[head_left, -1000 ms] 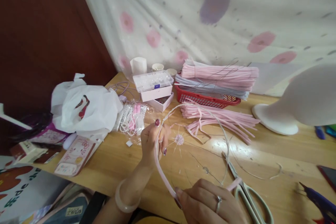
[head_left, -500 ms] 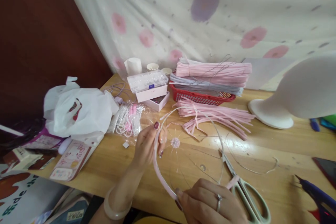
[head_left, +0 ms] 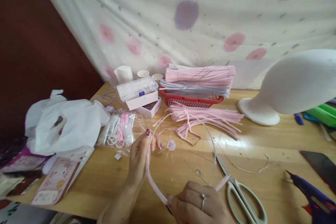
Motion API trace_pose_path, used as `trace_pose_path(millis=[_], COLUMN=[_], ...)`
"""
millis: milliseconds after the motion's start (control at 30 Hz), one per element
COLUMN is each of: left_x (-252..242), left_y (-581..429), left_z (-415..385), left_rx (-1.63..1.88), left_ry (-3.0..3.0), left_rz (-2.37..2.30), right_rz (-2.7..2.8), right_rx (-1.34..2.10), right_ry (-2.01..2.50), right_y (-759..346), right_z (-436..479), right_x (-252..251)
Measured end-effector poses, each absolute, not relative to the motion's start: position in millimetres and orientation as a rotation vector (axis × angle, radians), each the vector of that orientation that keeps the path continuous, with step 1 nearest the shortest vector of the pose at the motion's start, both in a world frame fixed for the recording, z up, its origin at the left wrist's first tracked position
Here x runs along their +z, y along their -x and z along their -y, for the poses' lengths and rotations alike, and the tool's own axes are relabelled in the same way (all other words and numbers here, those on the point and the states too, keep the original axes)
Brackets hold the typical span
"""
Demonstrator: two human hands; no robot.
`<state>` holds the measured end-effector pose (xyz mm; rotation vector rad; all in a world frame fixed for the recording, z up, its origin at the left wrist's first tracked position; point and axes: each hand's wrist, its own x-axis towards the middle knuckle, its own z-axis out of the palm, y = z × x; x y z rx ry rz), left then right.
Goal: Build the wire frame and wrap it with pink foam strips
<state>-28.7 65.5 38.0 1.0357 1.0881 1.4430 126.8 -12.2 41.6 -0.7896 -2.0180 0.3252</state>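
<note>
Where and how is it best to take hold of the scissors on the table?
I would grip the scissors by the two handle loops, coming from the near side: they lie flat on the table, loops toward the person, blades pointing away. The right hand is nearest, but would probably first need to release the hoop.

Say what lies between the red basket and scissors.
In the head view: the pink strip bundle, then tabletop, with the hoop crossing in front.
</note>
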Motion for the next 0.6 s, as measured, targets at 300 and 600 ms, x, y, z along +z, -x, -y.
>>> trace_pose_path(millis=[300,600], left_x=[52.0,48.5], left_y=[19.0,26.8], left_z=[-67.0,-66.7], left_rx=[1.355,1.388], left_ry=[-0.867,-0.839], left_rz=[-1.336,-1.334], right_rz=[1.965,2.011], right_rx=[0.466,0.518], right_ry=[0.800,0.782], right_y=[-123.8,-121.0], right_z=[10.0,9.7], right_x=[34.2,34.9])
